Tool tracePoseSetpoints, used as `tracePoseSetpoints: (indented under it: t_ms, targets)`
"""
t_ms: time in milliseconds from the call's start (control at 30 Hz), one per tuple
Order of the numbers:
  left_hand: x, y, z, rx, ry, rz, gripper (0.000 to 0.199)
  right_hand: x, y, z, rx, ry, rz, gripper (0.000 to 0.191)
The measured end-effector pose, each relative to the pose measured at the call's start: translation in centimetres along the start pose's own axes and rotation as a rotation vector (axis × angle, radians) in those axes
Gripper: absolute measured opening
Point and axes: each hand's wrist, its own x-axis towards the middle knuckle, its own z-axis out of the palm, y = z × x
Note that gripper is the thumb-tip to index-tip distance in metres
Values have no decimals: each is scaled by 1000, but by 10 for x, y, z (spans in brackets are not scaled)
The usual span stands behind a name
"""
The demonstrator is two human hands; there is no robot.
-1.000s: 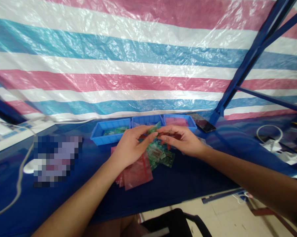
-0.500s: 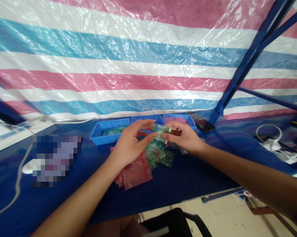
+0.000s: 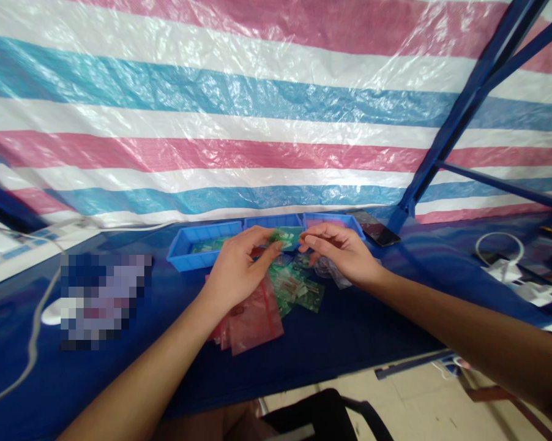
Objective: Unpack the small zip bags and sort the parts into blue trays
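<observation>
A small green plastic packet [image 3: 287, 237] with pale marks is pinched between the thumb and fingers of my left hand [image 3: 245, 260]. Close to the packet's right edge is my right hand [image 3: 338, 248], its thumb and fingers drawn together; what they hold, if anything, is too small to make out. Below both hands lies a loose pile of green packets [image 3: 298, 286] with light, thin pieces showing in them. Red zip bags [image 3: 255, 324] overlap on the table beneath my left wrist. Crumpled clear plastic bags [image 3: 343, 275] lie under my right hand.
Three blue bins stand behind my hands: a left bin [image 3: 177, 260] with green packets, a middle bin [image 3: 272, 222], and a right bin [image 3: 359, 228] with something pinkish. A dark phone-like slab [image 3: 380, 229] lies beyond. White chargers [image 3: 503, 269] are at right, a white cable [image 3: 35, 331] at left.
My right hand has let go of the green packet and sits slightly apart from it. The packet has turned flatter towards me and stays in my left hand.
</observation>
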Motion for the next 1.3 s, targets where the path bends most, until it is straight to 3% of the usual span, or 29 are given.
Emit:
tracePoseSetpoints:
  t_ms: [100, 167, 300, 433, 567, 800, 1000, 1167, 1300]
  targets:
    - [-1, -5, 3, -156, -11, -58, 30, 3, 5, -2, 19, 51, -22, 45]
    - [-3, -5, 5, -239, -32, -65, 34, 3, 9, -3, 28, -4, -3, 51]
    - [-3, -1, 5, -261, -82, -37, 25, 1, 12, -4, -36, -108, 21, 34]
    - [0, 2, 1, -177, -68, 53, 14, 2, 8, -10, -216, -107, -196, 15]
    - [1, -3, -2, -80, -35, 69, 19, 3, 4, -15, -343, -34, -333, 12]
    - [0, -1, -1, -42, -77, 25, 22, 0, 11, -10, -211, -86, -248, 18]
    - [1, 0, 3, -106, -74, 11, 40, -2, 3, -6, -166, -220, -302, 17]
    - [1, -5, 2, -35, -32, 46, 30, -4, -4, -4, -162, -274, -285, 21]
    - [2, -5, -9, 81, 3, 22, 29, -6, -3, -5, -155, -285, -273, 21]
